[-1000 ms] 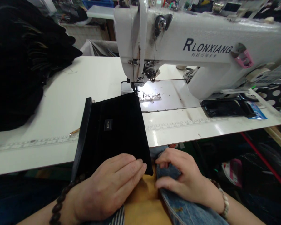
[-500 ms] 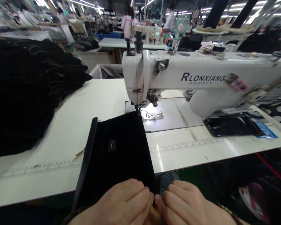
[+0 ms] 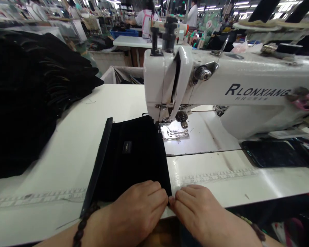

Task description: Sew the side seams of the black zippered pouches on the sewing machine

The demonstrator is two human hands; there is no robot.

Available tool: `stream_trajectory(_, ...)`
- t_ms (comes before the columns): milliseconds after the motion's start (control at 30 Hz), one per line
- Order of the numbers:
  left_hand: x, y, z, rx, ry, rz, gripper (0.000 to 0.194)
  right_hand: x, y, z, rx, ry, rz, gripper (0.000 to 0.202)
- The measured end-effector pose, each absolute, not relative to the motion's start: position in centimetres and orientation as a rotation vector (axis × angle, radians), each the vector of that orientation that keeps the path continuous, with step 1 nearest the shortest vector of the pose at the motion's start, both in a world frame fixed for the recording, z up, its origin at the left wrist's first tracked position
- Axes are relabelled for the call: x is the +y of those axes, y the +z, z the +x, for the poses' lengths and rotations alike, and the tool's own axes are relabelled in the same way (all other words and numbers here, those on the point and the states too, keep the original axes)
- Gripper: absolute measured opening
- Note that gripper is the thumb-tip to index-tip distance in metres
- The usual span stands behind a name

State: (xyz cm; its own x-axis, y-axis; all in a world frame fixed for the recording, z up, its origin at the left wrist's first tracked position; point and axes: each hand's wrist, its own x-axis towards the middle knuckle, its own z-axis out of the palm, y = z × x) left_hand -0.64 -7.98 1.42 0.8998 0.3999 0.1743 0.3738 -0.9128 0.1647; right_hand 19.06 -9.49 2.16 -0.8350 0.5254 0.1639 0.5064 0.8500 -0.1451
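A flat black fabric piece [image 3: 141, 161], perhaps a bag panel, lies on the table with its far right corner under the sewing machine's [image 3: 167, 85] needle area. It bears a small dark label [image 3: 127, 147] with light lettering, and a stiff dark strip [image 3: 99, 161] edges its left side. My left hand [image 3: 141, 206] is closed on the near right corner of the fabric, fingers curled over it. Right beside it, my right hand [image 3: 198, 209] pinches the same corner, thumb near the other hand's fingertips. Exactly what lies under the fingers is hidden.
A large pile of black pieces [image 3: 23, 103] covers the table's left side. A phone [image 3: 270, 153] lies at the right below the machine arm. A ruler scale [image 3: 218, 175] runs along the front. Behind, a person [image 3: 146, 22] is near another machine.
Both hands have moved up and forward from the table's front edge. The fabric's near end now lies flatter on the table. The machine appears closer and farther right.
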Motion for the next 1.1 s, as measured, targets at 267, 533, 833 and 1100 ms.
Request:
stream_trajectory(267,-4.8,1.6,-0.9,0.567,0.553,2.967,0.042,-6.3,2.1,18.5,-2.885,0.279,-0.801,0.012)
stream_trajectory(533,-2.0,1.0,-1.2,0.557,0.731,3.054,0.046,-4.2,1.2,18.3,-2.954,0.100,-0.824,0.015)
stream_trajectory(833,1.0,0.8,-1.2,0.568,0.770,3.129,0.046,-1.5,1.1,18.0,-2.965,-0.100,-0.911,0.019)
stream_trajectory(1100,3.9,0.1,-1.5,0.607,0.705,3.195,0.039,0.3,-0.5,18.0,-2.856,-0.264,-1.040,0.026)
